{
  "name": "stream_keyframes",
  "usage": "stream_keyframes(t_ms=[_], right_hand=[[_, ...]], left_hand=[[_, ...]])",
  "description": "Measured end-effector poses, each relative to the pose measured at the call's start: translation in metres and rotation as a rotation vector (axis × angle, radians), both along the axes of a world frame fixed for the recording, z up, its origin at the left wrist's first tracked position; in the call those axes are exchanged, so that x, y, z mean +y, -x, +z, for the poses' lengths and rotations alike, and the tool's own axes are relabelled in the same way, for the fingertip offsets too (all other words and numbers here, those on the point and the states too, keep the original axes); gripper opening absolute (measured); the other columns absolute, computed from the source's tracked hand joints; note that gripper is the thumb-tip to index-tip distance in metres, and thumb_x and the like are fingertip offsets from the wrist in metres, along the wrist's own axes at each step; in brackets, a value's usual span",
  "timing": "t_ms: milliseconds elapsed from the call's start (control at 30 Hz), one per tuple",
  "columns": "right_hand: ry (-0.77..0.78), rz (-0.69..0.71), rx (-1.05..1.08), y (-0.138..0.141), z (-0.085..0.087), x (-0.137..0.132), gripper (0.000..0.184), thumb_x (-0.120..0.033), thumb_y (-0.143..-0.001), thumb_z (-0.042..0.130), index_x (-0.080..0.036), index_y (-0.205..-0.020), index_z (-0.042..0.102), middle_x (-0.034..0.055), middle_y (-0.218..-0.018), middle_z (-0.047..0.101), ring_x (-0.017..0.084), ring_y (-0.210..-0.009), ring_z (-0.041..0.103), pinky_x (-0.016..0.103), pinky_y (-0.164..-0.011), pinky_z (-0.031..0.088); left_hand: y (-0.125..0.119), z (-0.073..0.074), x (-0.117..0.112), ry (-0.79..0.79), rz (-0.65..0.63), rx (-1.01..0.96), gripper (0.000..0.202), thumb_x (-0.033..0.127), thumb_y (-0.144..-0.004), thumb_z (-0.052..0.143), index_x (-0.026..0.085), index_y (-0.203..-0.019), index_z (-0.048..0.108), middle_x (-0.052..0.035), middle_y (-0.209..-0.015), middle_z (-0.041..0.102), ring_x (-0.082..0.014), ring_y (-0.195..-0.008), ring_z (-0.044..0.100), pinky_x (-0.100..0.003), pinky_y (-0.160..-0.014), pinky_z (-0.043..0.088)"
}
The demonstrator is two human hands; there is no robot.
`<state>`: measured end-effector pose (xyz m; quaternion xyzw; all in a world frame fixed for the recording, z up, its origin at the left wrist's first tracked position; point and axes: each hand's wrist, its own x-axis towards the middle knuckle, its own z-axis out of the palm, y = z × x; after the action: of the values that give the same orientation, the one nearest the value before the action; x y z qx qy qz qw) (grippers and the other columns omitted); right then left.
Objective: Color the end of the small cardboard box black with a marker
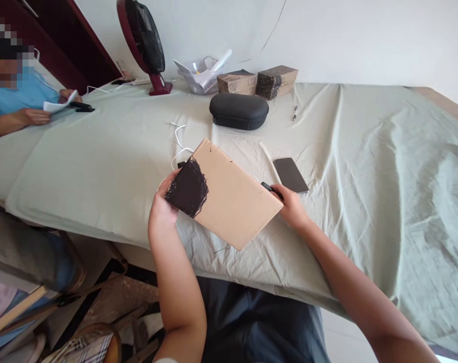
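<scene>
Your left hand (161, 212) and right hand (294, 207) are bare: no gloves, rings, watch or wristband. Both forearms are uncovered along their full visible length, with no sleeve edge in the head view. Below them, your lap is covered by a dark navy garment (251, 322) of smooth fabric with soft folds; no print or marking is visible on it.

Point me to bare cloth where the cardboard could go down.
Widest bare cloth lies right of the phone. Another patch sits between the fan and the cardboard. Crowded: far edge around the black case, boxes and plastic tray.
</scene>
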<state>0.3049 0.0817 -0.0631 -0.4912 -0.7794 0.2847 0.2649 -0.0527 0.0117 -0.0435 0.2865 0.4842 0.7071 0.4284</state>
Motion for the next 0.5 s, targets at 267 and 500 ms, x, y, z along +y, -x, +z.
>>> stream_keyframes(t_ms=[267, 500], right_hand=[[0.035, -0.015, -0.362, 0.007, 0.011, -0.004, 0.033, -0.036, -0.102, 0.043, -0.021, -0.110, 0.071, 0.0142, -0.102, 0.078, 0.029, -0.086, 0.070, 0.034, -0.066, 0.035], [0.037, -0.066, -0.515, 0.019, 0.014, -0.007, 0.034, -0.032, -0.104, 0.045, -0.021, -0.128, 0.067, 0.0161, -0.118, 0.079, 0.030, -0.094, 0.074, 0.033, -0.065, 0.033]], left_hand=[[-0.004, 0.001, -0.003, -0.036, 0.026, 0.035, 0.038, 0.053, -0.076, 0.078, 0.027, -0.103, 0.085, -0.0065, -0.119, 0.082, -0.0279, -0.121, 0.075, -0.036, -0.101, 0.060], [-0.005, 0.007, -0.011, -0.062, 0.009, 0.053, 0.040, 0.050, -0.076, 0.077, 0.026, -0.107, 0.086, -0.0072, -0.123, 0.082, -0.0306, -0.120, 0.075, -0.039, -0.101, 0.059]])
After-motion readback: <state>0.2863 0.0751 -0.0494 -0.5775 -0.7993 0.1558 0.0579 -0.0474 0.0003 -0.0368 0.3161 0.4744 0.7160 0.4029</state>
